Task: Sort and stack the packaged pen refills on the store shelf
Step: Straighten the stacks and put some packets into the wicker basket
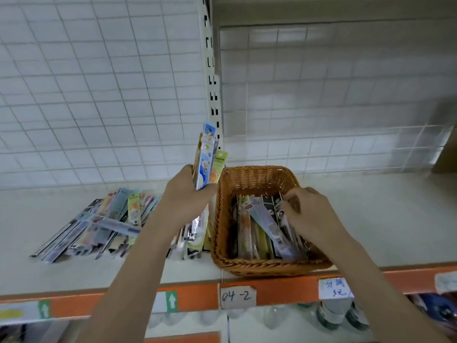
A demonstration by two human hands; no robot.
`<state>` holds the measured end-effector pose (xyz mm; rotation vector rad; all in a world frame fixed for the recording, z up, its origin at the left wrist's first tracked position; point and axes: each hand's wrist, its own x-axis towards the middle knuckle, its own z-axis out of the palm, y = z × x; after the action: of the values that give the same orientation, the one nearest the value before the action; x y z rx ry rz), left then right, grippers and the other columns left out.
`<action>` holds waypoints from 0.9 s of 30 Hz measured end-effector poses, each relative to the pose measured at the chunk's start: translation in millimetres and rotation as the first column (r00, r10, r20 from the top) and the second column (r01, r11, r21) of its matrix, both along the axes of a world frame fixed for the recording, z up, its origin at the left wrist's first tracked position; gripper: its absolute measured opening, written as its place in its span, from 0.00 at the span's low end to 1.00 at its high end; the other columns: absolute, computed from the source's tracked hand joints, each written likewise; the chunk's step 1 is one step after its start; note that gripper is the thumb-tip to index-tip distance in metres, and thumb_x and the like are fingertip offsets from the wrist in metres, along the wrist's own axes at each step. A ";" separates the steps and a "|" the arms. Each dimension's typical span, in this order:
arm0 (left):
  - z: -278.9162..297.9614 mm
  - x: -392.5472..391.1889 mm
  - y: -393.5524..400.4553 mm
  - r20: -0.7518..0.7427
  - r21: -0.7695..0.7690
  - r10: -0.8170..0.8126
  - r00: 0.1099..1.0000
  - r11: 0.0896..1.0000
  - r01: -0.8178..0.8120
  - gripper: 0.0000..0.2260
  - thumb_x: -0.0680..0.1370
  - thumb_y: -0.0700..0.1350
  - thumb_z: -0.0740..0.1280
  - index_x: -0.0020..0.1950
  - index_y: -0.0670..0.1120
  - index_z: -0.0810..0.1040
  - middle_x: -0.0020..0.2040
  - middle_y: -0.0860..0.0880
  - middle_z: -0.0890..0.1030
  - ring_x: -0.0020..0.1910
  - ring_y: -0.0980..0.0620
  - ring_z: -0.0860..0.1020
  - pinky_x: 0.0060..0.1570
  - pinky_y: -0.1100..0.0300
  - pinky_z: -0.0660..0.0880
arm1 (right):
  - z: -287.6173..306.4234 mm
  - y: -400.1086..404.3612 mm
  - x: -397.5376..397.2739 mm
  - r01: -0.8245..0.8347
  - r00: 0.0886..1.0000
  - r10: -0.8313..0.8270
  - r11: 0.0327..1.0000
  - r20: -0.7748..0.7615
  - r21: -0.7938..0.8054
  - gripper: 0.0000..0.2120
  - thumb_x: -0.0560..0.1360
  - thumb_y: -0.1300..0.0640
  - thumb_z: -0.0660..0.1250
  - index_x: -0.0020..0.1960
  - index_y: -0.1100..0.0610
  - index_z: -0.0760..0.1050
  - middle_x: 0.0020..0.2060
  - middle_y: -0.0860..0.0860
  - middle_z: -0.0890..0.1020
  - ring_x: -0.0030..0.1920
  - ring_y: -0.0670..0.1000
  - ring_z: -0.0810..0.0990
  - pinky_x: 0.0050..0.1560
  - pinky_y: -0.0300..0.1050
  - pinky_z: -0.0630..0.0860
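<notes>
- Two bare forearms reach up from below toward the white shelf (371, 219), whose orange front edge carries a handwritten "04-2" tag (238, 296) under the basket.
- Wrapped round an upright bundle of refill packs (205, 167), the left hand (184, 194) has fingers and thumb curled tight at the bundle's middle; the packs fan out a little above the fingers, and their lower ends hang down behind the wrist.
- Over in the wicker basket (259, 179), just beside that hand, the right hand (310, 214) dips inside with fingers bent down among the loose packs in the basket (263, 227). Whether the fingertips have actually pinched one I cannot tell; they are buried among the wrappers.
- Off beyond the left knuckles, a flat heap of sorted packs (99, 224) lies spread on the shelf, well apart from the basket.
- Judging by this, the step in hand is picking the next pack out of the basket to join the bundle.
- To do it well: take one pack only, by its top end, lift it straight up so neighbours don't drag along, and slide it in against the bundle's face with printed sides matching.
- Keeping the left grip firm matters, since slick wrappers could slip and scatter.
</notes>
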<state>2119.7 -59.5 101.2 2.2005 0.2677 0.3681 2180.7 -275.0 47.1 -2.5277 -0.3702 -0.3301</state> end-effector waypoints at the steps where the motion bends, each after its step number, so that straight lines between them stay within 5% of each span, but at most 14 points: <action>1: 0.3 5.7 -7.9 -0.025 0.019 -0.015 1.000 1.000 0.015 0.14 0.77 0.48 0.64 0.61 0.46 0.70 0.53 0.49 0.77 0.48 0.51 0.77 0.35 0.66 0.70 | -3.5 -4.6 1.8 0.005 0.995 -0.005 1.000 0.097 -0.003 0.08 0.76 0.58 0.62 0.52 0.58 0.77 0.47 0.54 0.76 0.45 0.52 0.76 0.45 0.38 0.68; 3: -1.4 18.0 -24.3 -0.094 0.034 -0.046 0.995 0.998 0.049 0.16 0.77 0.48 0.64 0.63 0.46 0.68 0.55 0.49 0.75 0.48 0.51 0.74 0.32 0.67 0.67 | -12.0 -16.5 6.4 0.017 0.979 -0.014 1.000 0.205 -0.013 0.05 0.75 0.62 0.63 0.48 0.60 0.78 0.44 0.55 0.77 0.42 0.54 0.76 0.43 0.40 0.69; 8: -15.6 39.1 -56.7 -0.257 0.139 -0.067 0.964 0.985 0.105 0.22 0.78 0.44 0.64 0.68 0.43 0.61 0.60 0.43 0.73 0.43 0.50 0.72 0.28 0.66 0.67 | -39.1 -64.0 21.9 0.145 0.975 -0.154 0.987 0.162 0.063 0.04 0.74 0.65 0.65 0.46 0.63 0.79 0.41 0.59 0.80 0.36 0.58 0.76 0.39 0.43 0.69; 12: -35.3 42.5 -69.6 -0.317 0.208 -0.028 0.948 0.973 0.099 0.21 0.77 0.45 0.65 0.66 0.43 0.59 0.60 0.41 0.74 0.38 0.52 0.74 0.28 0.63 0.72 | -61.5 -79.7 23.7 0.199 0.979 -0.196 0.978 0.052 -0.068 0.08 0.75 0.63 0.64 0.52 0.64 0.78 0.45 0.61 0.79 0.44 0.63 0.78 0.42 0.48 0.73; 14: -43.9 42.8 -73.4 -0.319 0.255 -0.024 0.948 0.961 0.110 0.25 0.76 0.47 0.66 0.67 0.45 0.58 0.61 0.41 0.73 0.48 0.46 0.76 0.39 0.55 0.78 | -65.8 -78.7 25.8 0.177 0.983 -0.172 0.981 0.069 -0.076 0.09 0.75 0.63 0.64 0.52 0.64 0.78 0.46 0.61 0.79 0.46 0.63 0.77 0.43 0.50 0.74; 17: -49.8 39.9 -75.1 -0.307 0.334 -0.033 0.951 0.932 0.140 0.27 0.75 0.50 0.67 0.70 0.46 0.59 0.63 0.42 0.70 0.60 0.42 0.71 0.56 0.50 0.73 | -68.1 -76.5 28.3 0.167 0.984 -0.161 0.983 0.078 -0.075 0.08 0.75 0.62 0.64 0.52 0.64 0.78 0.45 0.61 0.78 0.47 0.62 0.76 0.44 0.50 0.75; 24: -57.7 30.8 -74.3 -0.245 0.530 -0.050 0.968 0.830 0.177 0.36 0.76 0.58 0.64 0.76 0.44 0.50 0.71 0.44 0.62 0.71 0.44 0.60 0.70 0.53 0.59 | -60.8 -75.8 28.7 0.116 0.993 -0.116 0.993 0.035 0.026 0.08 0.76 0.62 0.63 0.51 0.62 0.79 0.47 0.60 0.79 0.46 0.59 0.77 0.45 0.45 0.71; 27: -59.0 33.9 -71.4 -0.260 0.612 -0.113 0.959 0.749 0.254 0.27 0.79 0.58 0.56 0.72 0.43 0.62 0.69 0.45 0.65 0.70 0.46 0.60 0.70 0.54 0.60 | -43.7 -71.2 26.6 0.093 0.994 -0.100 0.987 0.045 0.129 0.07 0.75 0.63 0.63 0.50 0.60 0.79 0.46 0.56 0.81 0.45 0.55 0.78 0.47 0.44 0.73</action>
<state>2153.6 -131.0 42.3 2.9283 0.0217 0.1169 2207.3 -346.2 3.4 -2.4205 -0.2389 -0.4426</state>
